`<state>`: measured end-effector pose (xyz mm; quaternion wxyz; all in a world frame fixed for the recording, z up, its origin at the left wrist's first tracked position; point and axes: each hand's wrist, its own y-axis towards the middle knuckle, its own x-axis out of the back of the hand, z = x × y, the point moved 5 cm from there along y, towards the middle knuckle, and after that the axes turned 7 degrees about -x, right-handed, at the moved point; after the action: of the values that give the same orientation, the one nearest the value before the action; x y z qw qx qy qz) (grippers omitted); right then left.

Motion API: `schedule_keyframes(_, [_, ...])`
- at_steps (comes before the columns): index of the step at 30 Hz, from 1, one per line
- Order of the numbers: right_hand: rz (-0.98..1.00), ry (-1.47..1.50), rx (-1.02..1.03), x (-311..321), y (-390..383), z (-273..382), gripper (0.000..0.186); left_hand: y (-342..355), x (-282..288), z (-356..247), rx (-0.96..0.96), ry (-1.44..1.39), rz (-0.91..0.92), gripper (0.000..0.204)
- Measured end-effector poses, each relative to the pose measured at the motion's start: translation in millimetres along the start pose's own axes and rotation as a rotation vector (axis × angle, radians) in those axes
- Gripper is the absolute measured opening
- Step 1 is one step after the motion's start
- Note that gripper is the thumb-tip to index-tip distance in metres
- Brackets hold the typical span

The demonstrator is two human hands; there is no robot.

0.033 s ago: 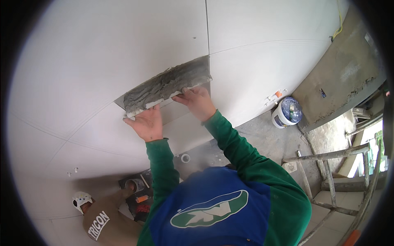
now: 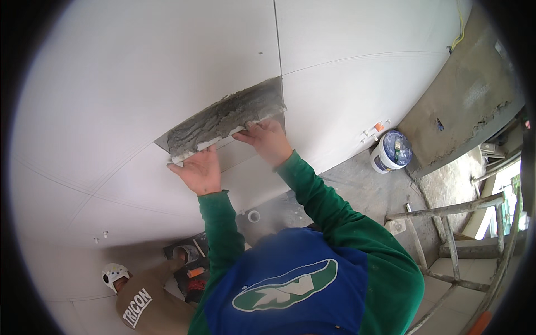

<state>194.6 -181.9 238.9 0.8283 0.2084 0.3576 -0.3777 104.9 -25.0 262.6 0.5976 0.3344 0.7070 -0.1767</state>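
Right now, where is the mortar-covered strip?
In the head view, the mortar-covered strip is left of and above centre, in front of the white wall, with the left hand and right hand along its lower edge.

I see a long, narrow slab (image 2: 234, 133), pale along its lower edge, its camera-facing side thickly coated in ridged grey mortar (image 2: 223, 115). It slants before the white wall (image 2: 167, 72), left end lower; I can't quite tell whether they touch.

1 head-worn fisheye, close, facing downward
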Motion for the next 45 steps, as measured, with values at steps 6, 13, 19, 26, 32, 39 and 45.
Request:
schedule_keyframes(6, [0.036, 0.022, 0.013, 10.5, 8.4, -0.5, 0.023, -2.1, -1.9, 8.8, -0.03, 0.054, -0.065, 0.072])
schedule_keyframes(13, [0.018, 0.031, 0.01, 6.9, 3.6, 4.3, 0.02, 4.7, 11.2, 7.7, -0.047, 0.094, -0.017, 0.073])
schedule_keyframes(19, [0.02, 0.026, 0.03, 12.5, 7.9, 1.1, 0.022, 4.4, 6.7, 7.1, -0.05, 0.128, -0.008, 0.07])
schedule_keyframes(26, [0.036, 0.031, 0.039, 3.5, 2.3, 6.3, 0.02, -2.9, -2.0, 1.9, -0.058, 0.133, -0.059, 0.066])
schedule_keyframes(32, [0.036, 0.032, 0.036, -2.1, 3.4, 1.9, 0.019, -1.5, -3.1, -5.3, -0.022, 0.075, -0.033, 0.066])
schedule_keyframes(39, [-0.021, -0.104, -0.042, -25.2, -4.8, -3.7, 0.018, -4.7, -7.2, -28.0, -0.054, 0.079, -0.053, 0.066])
schedule_keyframes(45, [-0.012, -0.081, 0.047, -28.0, -3.1, -6.3, 0.019, -0.2, -3.2, -34.2, 0.085, -0.026, -0.039, 0.073])
